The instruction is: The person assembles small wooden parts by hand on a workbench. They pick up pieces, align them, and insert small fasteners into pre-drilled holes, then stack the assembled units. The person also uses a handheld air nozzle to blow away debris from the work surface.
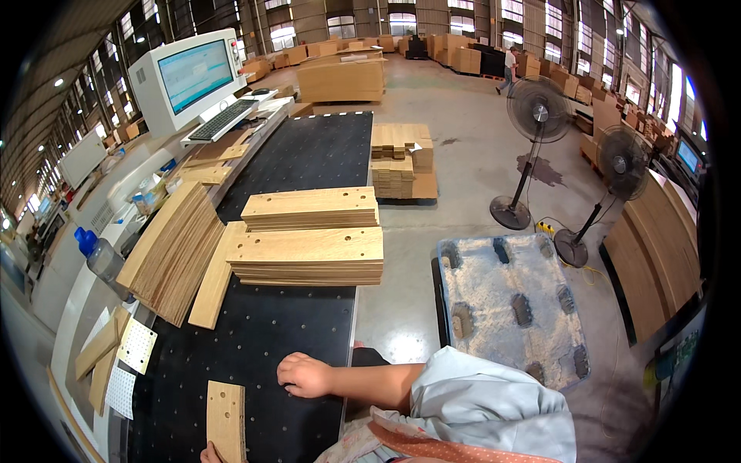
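A black tabletop [266, 328] carries stacks of wooden boards [307, 244], with one drilled board [225, 417] at its near end. By the tabletop's right edge, the right hand [306, 376] curls its fingers together. The left hand [210, 454], mostly out of frame, touches the drilled board's left edge; whether its fingers clamp on cannot be told.

The right forearm [374, 386] reaches leftward, bare below a sleeve [490, 401] that covers the upper arm. The right hand [305, 376] is back up, its fingers loosely curled and palm hidden. Only part of the left hand [209, 453] shows at the lower edge, its wrist out of view.
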`<state>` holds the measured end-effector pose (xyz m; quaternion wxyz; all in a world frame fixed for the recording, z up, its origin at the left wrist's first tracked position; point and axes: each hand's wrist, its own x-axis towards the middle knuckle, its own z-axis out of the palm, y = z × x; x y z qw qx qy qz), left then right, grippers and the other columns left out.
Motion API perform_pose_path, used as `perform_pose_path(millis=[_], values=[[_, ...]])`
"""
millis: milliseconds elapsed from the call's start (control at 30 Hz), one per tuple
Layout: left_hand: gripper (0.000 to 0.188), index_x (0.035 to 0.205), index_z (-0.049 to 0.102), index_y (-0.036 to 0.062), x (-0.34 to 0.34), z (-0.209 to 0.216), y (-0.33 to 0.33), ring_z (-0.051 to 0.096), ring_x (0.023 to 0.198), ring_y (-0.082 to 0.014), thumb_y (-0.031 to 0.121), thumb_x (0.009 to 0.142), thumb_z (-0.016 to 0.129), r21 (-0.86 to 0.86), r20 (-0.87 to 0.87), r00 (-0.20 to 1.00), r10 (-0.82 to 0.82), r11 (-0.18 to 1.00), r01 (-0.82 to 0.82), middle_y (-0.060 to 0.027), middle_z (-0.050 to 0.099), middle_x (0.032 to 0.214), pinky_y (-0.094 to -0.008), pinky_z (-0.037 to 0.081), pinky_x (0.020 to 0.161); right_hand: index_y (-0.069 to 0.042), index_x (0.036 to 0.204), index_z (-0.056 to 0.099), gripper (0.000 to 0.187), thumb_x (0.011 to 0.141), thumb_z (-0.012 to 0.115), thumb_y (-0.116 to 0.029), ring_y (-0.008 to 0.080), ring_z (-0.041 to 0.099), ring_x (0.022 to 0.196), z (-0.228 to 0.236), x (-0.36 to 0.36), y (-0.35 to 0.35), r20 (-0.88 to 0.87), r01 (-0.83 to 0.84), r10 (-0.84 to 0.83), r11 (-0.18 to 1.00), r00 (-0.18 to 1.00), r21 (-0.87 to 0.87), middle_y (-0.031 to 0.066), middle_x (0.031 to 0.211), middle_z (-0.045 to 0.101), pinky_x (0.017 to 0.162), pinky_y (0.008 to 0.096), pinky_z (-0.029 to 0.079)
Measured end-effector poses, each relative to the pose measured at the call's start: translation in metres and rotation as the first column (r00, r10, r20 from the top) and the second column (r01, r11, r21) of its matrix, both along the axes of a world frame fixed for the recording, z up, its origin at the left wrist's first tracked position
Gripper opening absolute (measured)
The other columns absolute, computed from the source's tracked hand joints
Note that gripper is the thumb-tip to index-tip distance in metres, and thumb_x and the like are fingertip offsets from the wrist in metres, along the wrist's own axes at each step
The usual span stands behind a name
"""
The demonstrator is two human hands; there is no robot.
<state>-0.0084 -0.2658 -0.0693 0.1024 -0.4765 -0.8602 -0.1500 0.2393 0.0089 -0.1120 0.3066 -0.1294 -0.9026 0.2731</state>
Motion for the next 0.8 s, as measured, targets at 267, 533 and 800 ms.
perform_pose_path(millis=[267, 533, 800], values=[[0.071, 0.125, 0.062, 0.0104, -0.009, 0.004, 0.003, 0.06, 0.101, -0.0423, 0.037, 0.061, 0.078, 0.024, 0.038, 0.999, 0.034, 0.999, -0.035, -0.0223, 0.061, 0.114, -0.0505, 0.051, 0.089, -0.008, 0.089, 0.063, 0.016, 0.075, 0.067, -0.014, 0.0274, 0.054, 0.103, 0.001, -0.003, -0.001, -0.024, 0.002, -0.002, 1.0, 1.0, -0.006, 0.007, 0.097, 0.058, 0.095, 0.0415, 0.04], [0.084, 0.138, 0.048, 0.0111, 0.005, 0.03, 0.01, 0.047, 0.122, -0.0415, 0.039, 0.064, 0.077, -0.174, 0.219, 0.967, 0.129, 0.98, -0.092, -0.0244, 0.05, 0.13, -0.048, 0.04, 0.104, -0.009, 0.089, 0.064, 0.015, 0.075, 0.068, -0.014, 0.0268, 0.055, 0.103, 0.003, 0.0, -0.001, -0.013, 0.015, -0.015, 1.0, 1.0, 0.012, 0.0065, 0.098, 0.059, 0.095, 0.041, 0.04], [0.089, 0.14, 0.046, 0.0094, 0.012, 0.037, 0.009, 0.045, 0.125, -0.0413, 0.04, 0.063, 0.079, -0.199, 0.201, 0.964, 0.172, 0.971, -0.132, -0.0234, 0.049, 0.134, -0.0488, 0.038, 0.105, -0.009, 0.091, 0.065, 0.015, 0.077, 0.068, -0.015, 0.0263, 0.056, 0.103, 0.008, 0.001, -0.001, 0.003, 0.028, -0.028, 0.999, 1.0, 0.036, 0.0047, 0.1, 0.061, 0.094, 0.0408, 0.042]])
